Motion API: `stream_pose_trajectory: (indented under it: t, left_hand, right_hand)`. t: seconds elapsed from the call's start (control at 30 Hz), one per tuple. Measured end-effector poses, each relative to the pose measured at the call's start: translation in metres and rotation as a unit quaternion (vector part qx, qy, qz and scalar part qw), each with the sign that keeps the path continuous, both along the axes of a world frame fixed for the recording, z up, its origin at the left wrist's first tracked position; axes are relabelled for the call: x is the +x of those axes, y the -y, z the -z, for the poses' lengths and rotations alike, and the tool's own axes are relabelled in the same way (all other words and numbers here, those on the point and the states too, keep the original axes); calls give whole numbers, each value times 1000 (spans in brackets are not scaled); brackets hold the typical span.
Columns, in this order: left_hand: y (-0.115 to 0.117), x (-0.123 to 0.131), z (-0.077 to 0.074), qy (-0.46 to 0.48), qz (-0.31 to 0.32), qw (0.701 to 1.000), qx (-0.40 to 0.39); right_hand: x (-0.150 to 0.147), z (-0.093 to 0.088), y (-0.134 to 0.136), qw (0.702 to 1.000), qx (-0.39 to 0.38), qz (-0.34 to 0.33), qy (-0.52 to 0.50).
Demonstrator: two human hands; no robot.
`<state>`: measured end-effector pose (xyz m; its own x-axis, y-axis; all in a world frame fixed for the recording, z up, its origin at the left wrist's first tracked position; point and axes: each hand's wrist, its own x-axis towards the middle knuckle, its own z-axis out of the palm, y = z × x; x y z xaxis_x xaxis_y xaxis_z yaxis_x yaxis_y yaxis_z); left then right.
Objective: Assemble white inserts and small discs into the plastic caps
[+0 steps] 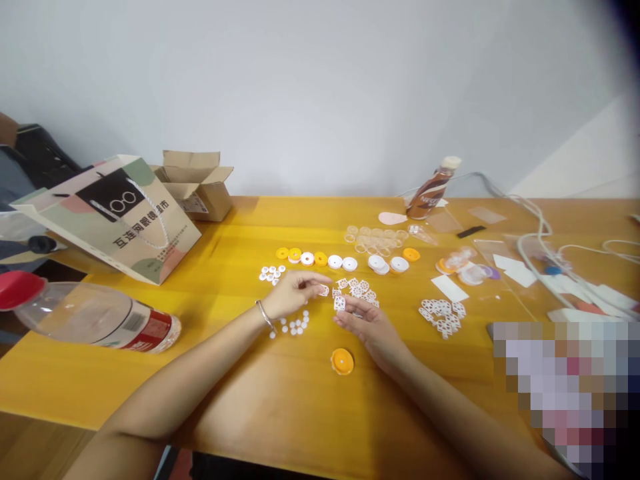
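My left hand [293, 293], a bangle on its wrist, pinches a small white openwork piece [324, 291] between thumb and fingertips. A similar white openwork disc [339, 304] is held at the fingertips of my right hand [370, 328]. Just behind my right hand lies a cluster of white openwork pieces [367, 293], partly hidden by the fingers. Small white round pieces [299, 324] are scattered beside my left wrist, with several white caps [271, 274] behind it. Nearer to me sits an orange round disc [343, 361].
Behind the hands runs a row of orange and white discs [335, 261], then clear rings [377, 239]. More openwork pieces [443, 317] lie right. A paper bag [135, 220], carton [213, 200] and large plastic bottle [100, 313] stand left. A drink bottle [433, 190] and cables [537, 227] are back right.
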<state>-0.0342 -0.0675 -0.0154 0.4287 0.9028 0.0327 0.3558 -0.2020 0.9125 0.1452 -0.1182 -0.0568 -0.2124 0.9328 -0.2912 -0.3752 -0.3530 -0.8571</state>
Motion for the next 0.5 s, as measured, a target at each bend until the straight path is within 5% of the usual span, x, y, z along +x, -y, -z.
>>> stream_pose_trajectory:
  t: [0.23, 0.5]
  left_hand:
    - [9, 12, 9, 131, -14, 987, -93]
    - [10, 15, 16, 69, -41, 997, 0]
  right_hand:
    - [1, -5, 1, 999, -1, -16, -33]
    - [0, -4, 2, 998, -1, -31, -46]
